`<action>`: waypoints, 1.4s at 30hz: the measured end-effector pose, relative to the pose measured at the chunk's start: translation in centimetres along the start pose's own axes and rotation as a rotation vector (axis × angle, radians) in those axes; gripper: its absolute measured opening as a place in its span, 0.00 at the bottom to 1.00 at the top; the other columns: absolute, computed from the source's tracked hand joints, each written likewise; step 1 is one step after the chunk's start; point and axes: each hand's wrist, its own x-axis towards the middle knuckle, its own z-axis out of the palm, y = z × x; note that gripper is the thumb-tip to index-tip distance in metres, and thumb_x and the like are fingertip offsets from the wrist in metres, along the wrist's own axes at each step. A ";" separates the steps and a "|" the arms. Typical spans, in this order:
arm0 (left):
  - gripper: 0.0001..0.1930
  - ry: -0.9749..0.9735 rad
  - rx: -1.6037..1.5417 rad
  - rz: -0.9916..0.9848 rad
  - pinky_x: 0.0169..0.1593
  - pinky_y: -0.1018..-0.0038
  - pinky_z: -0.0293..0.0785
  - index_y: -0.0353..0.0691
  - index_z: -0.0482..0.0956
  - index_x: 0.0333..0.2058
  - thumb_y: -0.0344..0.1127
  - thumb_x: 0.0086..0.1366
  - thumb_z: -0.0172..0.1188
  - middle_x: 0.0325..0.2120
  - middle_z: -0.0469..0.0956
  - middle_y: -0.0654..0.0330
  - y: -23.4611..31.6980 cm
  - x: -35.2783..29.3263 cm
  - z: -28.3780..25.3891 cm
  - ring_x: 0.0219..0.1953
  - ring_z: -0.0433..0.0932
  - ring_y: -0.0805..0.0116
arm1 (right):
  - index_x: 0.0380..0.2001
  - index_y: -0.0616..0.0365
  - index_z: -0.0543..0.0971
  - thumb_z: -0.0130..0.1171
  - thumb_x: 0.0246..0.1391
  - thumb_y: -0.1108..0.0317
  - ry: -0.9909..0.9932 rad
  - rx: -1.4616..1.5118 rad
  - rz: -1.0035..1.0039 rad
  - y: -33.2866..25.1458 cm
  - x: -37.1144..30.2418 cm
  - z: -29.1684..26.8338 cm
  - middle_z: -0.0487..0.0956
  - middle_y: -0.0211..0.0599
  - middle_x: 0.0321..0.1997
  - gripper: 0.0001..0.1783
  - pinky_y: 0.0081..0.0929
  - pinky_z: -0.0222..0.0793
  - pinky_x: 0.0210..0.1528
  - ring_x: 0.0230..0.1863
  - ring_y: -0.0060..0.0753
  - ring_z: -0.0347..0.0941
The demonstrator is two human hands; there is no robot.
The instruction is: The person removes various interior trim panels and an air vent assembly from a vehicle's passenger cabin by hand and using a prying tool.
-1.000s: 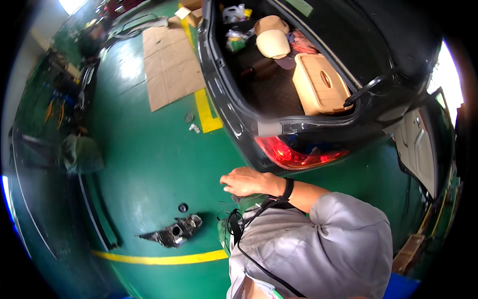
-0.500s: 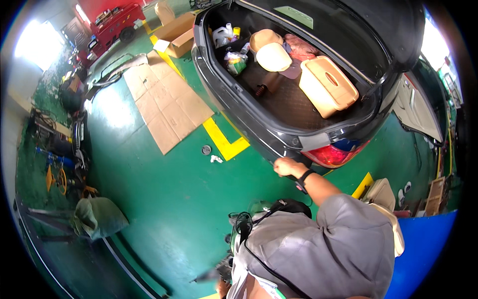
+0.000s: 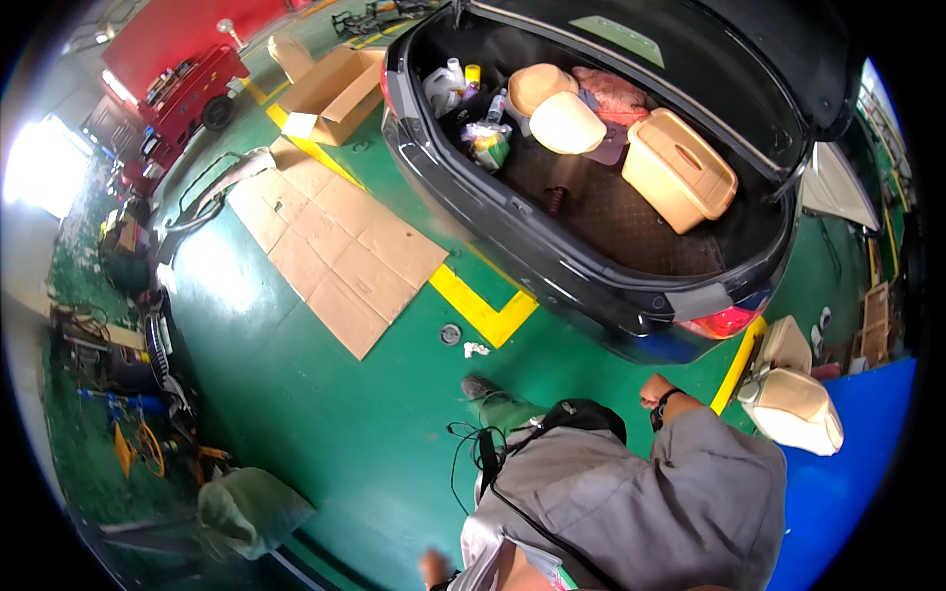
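At the far left, a yellow-and-blue tool stands among clutter by the wall, and higher up a red cart is parked on a dark wheel. A bulging green sack sits low on the left, with a flattened cardboard sheet on the green floor farther off and an open cardboard box beyond it.

The left grip is blurred at the lower edge, near the person's grey clothing and well apart from the car — whether it is wide, narrow or holding something, I cannot tell. Ahead of the person's shoe lie a grey disc and a crumpled white scrap, side by side.

The dark car fills the upper middle, its trunk raised. Inside, from left to right, are bottles, two pale hat-like shapes and a peach lidded bin.

The right grip is narrow, fingers curled in, with nothing visible in it. It lies just beside the car's rear corner, on the near side of the bumper — the red tail light is farther right and beyond it. At the right, a cream container rests by a blue surface.
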 end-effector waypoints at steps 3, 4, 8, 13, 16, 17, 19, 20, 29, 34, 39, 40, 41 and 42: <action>0.18 -0.172 -0.400 -0.345 0.37 0.58 0.76 0.37 0.79 0.41 0.45 0.59 0.62 0.34 0.78 0.51 -1.4 4.2 -3.5 0.35 0.80 0.54 | 0.10 0.56 0.78 0.58 0.40 0.69 -0.087 -0.618 -0.351 -8.4 2.3 1.8 0.78 0.44 0.16 0.09 0.39 0.69 0.24 0.22 0.44 0.79; 0.18 -0.196 -0.497 -0.436 0.36 0.58 0.76 0.37 0.79 0.41 0.44 0.59 0.62 0.34 0.78 0.51 -1.8 6.5 -4.9 0.35 0.80 0.54 | 0.15 0.56 0.82 0.60 0.37 0.65 -0.104 -0.965 -0.594 -11.9 2.9 1.8 0.79 0.46 0.18 0.07 0.45 0.72 0.32 0.27 0.50 0.79; 0.17 -0.207 -0.572 -0.541 0.36 0.58 0.77 0.37 0.79 0.41 0.43 0.60 0.61 0.33 0.79 0.51 -4.4 11.6 -10.6 0.34 0.80 0.53 | 0.25 0.59 0.85 0.59 0.47 0.62 0.103 -0.171 -0.638 -30.8 -1.0 3.0 0.84 0.48 0.29 0.12 0.43 0.76 0.41 0.34 0.47 0.82; 0.16 -0.259 -0.587 -0.516 0.35 0.59 0.77 0.37 0.78 0.42 0.42 0.61 0.60 0.33 0.79 0.50 -8.3 20.3 -15.1 0.33 0.81 0.53 | 0.37 0.57 0.85 0.59 0.50 0.66 0.121 -0.062 -0.834 -46.7 -7.3 1.7 0.83 0.56 0.39 0.13 0.45 0.74 0.49 0.44 0.55 0.80; 0.15 -0.301 -0.562 -0.498 0.34 0.59 0.77 0.37 0.78 0.43 0.41 0.62 0.60 0.33 0.80 0.50 -11.7 24.7 -17.7 0.32 0.81 0.52 | 0.39 0.52 0.86 0.62 0.48 0.68 0.059 -0.013 -0.780 -51.2 -7.5 2.8 0.84 0.51 0.39 0.13 0.42 0.75 0.49 0.44 0.50 0.81; 0.15 -0.318 -0.549 -0.480 0.34 0.59 0.77 0.37 0.78 0.43 0.41 0.62 0.59 0.33 0.80 0.50 -13.1 26.6 -18.4 0.32 0.81 0.52 | 0.39 0.51 0.86 0.63 0.47 0.68 0.040 0.013 -0.745 -52.0 -7.4 3.4 0.84 0.49 0.40 0.13 0.41 0.76 0.49 0.44 0.48 0.81; 0.15 -0.347 -0.517 -0.439 0.34 0.59 0.77 0.37 0.78 0.43 0.41 0.63 0.59 0.33 0.80 0.50 -16.3 30.4 -20.2 0.32 0.81 0.52 | 0.38 0.51 0.87 0.64 0.46 0.68 0.121 -0.055 -0.678 -51.4 -4.9 5.4 0.85 0.47 0.40 0.13 0.40 0.76 0.49 0.44 0.48 0.81; 0.15 -0.360 -0.502 -0.413 0.34 0.59 0.77 0.37 0.78 0.43 0.40 0.63 0.59 0.33 0.80 0.50 -18.1 32.5 -21.3 0.31 0.81 0.52 | 0.35 0.51 0.87 0.63 0.47 0.68 0.189 -0.041 -0.674 -50.2 -4.0 6.1 0.84 0.46 0.40 0.11 0.41 0.76 0.48 0.43 0.49 0.81; 0.14 -0.544 -0.705 -0.388 0.32 0.59 0.78 0.36 0.78 0.42 0.39 0.63 0.59 0.32 0.82 0.49 -34.6 50.9 -34.7 0.30 0.82 0.50 | 0.29 0.64 0.78 0.55 0.56 0.72 -0.074 0.559 -0.198 -45.1 -5.6 12.1 0.74 0.38 0.22 0.07 0.26 0.58 0.16 0.22 0.31 0.72; 0.10 -0.198 -0.895 -0.689 0.32 0.58 0.78 0.35 0.80 0.30 0.36 0.57 0.59 0.27 0.81 0.48 -40.5 63.8 -38.7 0.29 0.81 0.47 | 0.31 0.65 0.79 0.56 0.56 0.72 -0.098 0.888 -0.180 -52.4 -6.1 14.0 0.77 0.39 0.23 0.07 0.24 0.61 0.17 0.21 0.31 0.74; 0.06 -0.042 0.004 0.295 0.29 0.55 0.74 0.39 0.79 0.27 0.35 0.59 0.57 0.22 0.78 0.50 -44.1 73.7 -40.1 0.25 0.78 0.48 | 0.36 0.65 0.81 0.56 0.55 0.75 0.072 0.425 -0.335 -59.6 -3.2 15.2 0.82 0.43 0.28 0.07 0.30 0.72 0.24 0.27 0.36 0.80; 0.06 -0.009 0.096 0.370 0.29 0.54 0.73 0.40 0.78 0.27 0.35 0.59 0.57 0.21 0.77 0.50 -43.7 75.4 -40.4 0.24 0.77 0.48 | 0.37 0.66 0.81 0.55 0.56 0.76 0.181 0.236 -0.416 -61.3 -1.4 14.8 0.82 0.43 0.29 0.08 0.31 0.74 0.28 0.28 0.36 0.80; 0.06 0.025 0.078 0.352 0.29 0.55 0.74 0.40 0.78 0.27 0.35 0.59 0.57 0.22 0.77 0.50 -43.0 76.4 -41.5 0.25 0.78 0.48 | 0.38 0.63 0.82 0.57 0.55 0.72 0.176 0.229 -0.399 -65.4 -0.8 14.1 0.83 0.45 0.33 0.09 0.33 0.75 0.34 0.34 0.41 0.80; 0.06 -0.156 0.067 0.179 0.31 0.56 0.75 0.40 0.79 0.30 0.35 0.60 0.57 0.26 0.79 0.50 -42.2 78.1 -43.4 0.28 0.79 0.49 | 0.39 0.60 0.83 0.58 0.54 0.69 0.167 0.228 -0.387 -71.0 -1.3 13.0 0.83 0.48 0.37 0.10 0.36 0.75 0.41 0.40 0.46 0.80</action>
